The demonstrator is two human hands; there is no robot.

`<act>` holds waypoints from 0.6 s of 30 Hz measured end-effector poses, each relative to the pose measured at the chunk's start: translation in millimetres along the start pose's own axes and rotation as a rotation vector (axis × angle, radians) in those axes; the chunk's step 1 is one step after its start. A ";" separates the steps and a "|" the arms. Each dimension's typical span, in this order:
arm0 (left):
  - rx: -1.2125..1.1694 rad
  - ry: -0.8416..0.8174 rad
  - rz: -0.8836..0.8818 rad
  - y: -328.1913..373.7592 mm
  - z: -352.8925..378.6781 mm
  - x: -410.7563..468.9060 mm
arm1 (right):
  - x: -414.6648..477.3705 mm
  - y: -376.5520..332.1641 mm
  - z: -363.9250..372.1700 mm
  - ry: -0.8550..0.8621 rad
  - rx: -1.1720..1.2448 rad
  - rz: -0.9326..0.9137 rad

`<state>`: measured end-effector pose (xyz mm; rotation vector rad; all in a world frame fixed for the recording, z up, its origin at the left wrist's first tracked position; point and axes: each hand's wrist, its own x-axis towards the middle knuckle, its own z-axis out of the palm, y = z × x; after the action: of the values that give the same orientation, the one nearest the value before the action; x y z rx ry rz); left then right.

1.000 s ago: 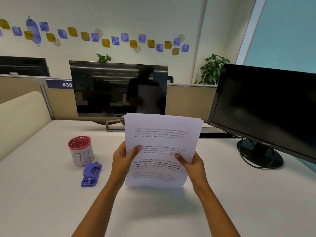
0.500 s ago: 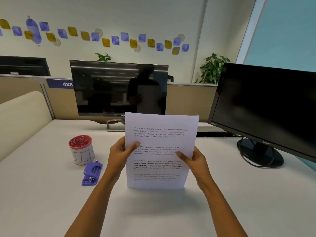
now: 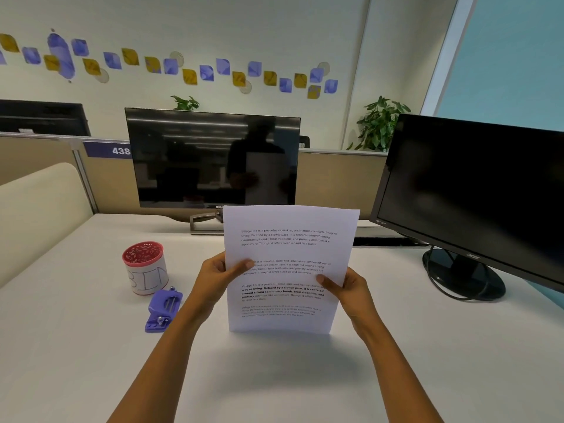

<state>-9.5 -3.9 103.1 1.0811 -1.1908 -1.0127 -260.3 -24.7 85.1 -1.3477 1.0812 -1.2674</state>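
On the white counter (image 3: 76,361), in front of the middle monitor (image 3: 210,160), a sheaf of printed paper (image 3: 290,248) stands upright, its bottom edge seemingly on the surface, though contact is hard to judge. The left hand (image 3: 213,276) and right hand (image 3: 351,288) pinch its side edges, thumbs in front, fingers behind. To square the sheets well, loosen the pinch and tap straight down. The red cup (image 3: 146,270) and purple stapler (image 3: 163,309) sit front-left of the monitor.

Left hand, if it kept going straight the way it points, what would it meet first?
The left hand grips the paper; beyond that, probably the middle monitor's stand, though depth is unclear.
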 end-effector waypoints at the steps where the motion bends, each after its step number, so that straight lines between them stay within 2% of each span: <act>1: 0.004 0.011 -0.010 -0.4 1.6 0.7 | 0.6 -0.9 0.8 -0.005 -0.008 0.001; 6: -0.121 0.122 0.029 2.3 2.0 1.3 | 5.8 -2.8 -9.2 0.017 -0.040 -0.014; 10: -0.470 0.229 0.019 6.1 -2.1 1.8 | 5.4 6.4 -25.9 0.073 -0.019 0.032; 14: -0.726 0.279 -0.010 2.6 3.8 1.5 | 0.7 12.9 -15.9 0.082 0.259 0.072; 18: -0.873 0.267 -0.055 -9.2 31.3 -5.6 | -3.5 16.0 15.5 -0.012 0.464 0.100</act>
<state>-41.5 -3.3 94.6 0.5200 -0.4062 -1.2131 -245.0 -22.6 68.8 -0.9369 0.7721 -1.3319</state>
